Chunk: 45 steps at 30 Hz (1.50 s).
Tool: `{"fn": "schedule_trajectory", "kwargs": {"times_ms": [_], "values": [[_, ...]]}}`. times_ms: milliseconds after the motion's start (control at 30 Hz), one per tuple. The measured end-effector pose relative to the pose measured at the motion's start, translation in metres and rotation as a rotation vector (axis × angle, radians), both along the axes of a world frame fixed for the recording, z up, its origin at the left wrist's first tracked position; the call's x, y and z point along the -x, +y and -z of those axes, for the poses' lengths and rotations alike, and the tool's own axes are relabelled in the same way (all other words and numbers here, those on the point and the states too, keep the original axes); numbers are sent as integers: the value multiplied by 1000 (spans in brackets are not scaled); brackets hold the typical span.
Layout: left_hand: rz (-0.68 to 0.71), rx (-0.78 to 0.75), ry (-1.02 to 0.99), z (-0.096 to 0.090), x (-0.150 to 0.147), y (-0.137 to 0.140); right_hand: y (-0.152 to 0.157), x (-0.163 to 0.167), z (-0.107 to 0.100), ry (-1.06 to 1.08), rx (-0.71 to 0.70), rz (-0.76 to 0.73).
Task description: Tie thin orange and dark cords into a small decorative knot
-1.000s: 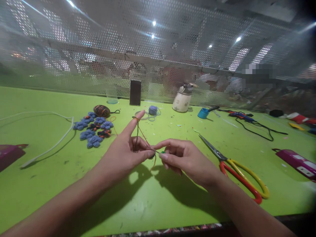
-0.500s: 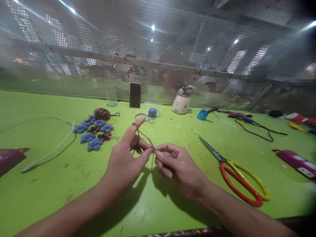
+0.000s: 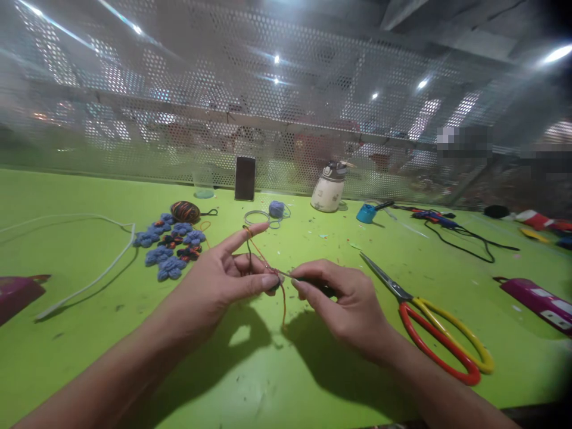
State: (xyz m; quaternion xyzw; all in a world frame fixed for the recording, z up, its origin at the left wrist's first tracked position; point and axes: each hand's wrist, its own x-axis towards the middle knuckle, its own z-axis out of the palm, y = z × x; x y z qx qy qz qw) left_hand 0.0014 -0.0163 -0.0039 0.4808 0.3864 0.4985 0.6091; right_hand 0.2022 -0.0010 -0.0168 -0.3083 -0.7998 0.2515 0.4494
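Note:
My left hand point(image 3: 214, 277) pinches a strand of orange and dark yarn point(image 3: 284, 307) between thumb and fingers. The strand loops over its raised index finger, and a loose end hangs below the pinch. My right hand point(image 3: 346, 298) is closed around a crochet hook point(image 3: 286, 274), whose thin metal shaft points left and meets the yarn at my left fingertips. Most of the hook's handle is hidden in the palm. Left of my hands lie several crocheted flowers point(image 3: 170, 266), blue and orange-black. Behind them sits a ball of orange and dark yarn point(image 3: 185, 211).
Large scissors point(image 3: 440, 333) with red and yellow handles lie right of my right hand. A blue yarn ball point(image 3: 276, 209), phone point(image 3: 245, 179), jug point(image 3: 328, 192) and blue pot point(image 3: 366, 213) stand toward the back. A white cable point(image 3: 109, 268) crosses the left; a purple power strip point(image 3: 536, 302) lies right.
My right hand has moved slightly right, away from my left fingertips, and the hook's shaft now shows between them. My left index finger has tilted lower, and the loose yarn end hangs more visibly.

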Motion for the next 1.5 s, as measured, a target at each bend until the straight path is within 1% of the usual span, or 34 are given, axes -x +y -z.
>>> {"fn": "schedule_trajectory", "kwargs": {"times_ms": [67,100,167,233,300,333,400,600,767,867,1000,1200,1300,1400,1500], "values": [[0,-21,64,-3,-1,-1,0,-1,-3,-29,10,-16],[-11,-38,103,-4,-3,-2,0,-1,-4,-39,58,-30],[-40,-80,169,-7,-5,-3,0,0,-5,-32,208,-62],[-44,-102,192,-8,-7,-3,-1,2,-5,6,355,-92],[-15,-87,167,-7,-7,-2,-1,3,-5,47,431,-106],[-1,-73,147,-6,-7,-2,0,3,-5,55,437,-104],[14,-50,107,-5,-5,-1,0,2,-6,43,394,-91],[39,-15,67,-7,-1,-2,1,-5,-9,-85,127,-54],[27,13,56,-12,0,-4,5,-14,-12,-150,-63,-76],[47,50,12,-14,1,-4,7,-18,-15,-177,-118,-91],[116,97,-63,-13,1,-5,8,-22,-18,-199,-153,-122],[134,118,-88,-8,2,-4,6,-26,-24,-245,-155,-125],[132,115,-74,-7,3,-3,7,-29,-25,-234,-113,-144],[126,81,-19,-5,3,-2,7,-27,-23,-190,12,-165],[111,34,64,-2,3,0,7,-20,-18,-106,218,-187]]}}
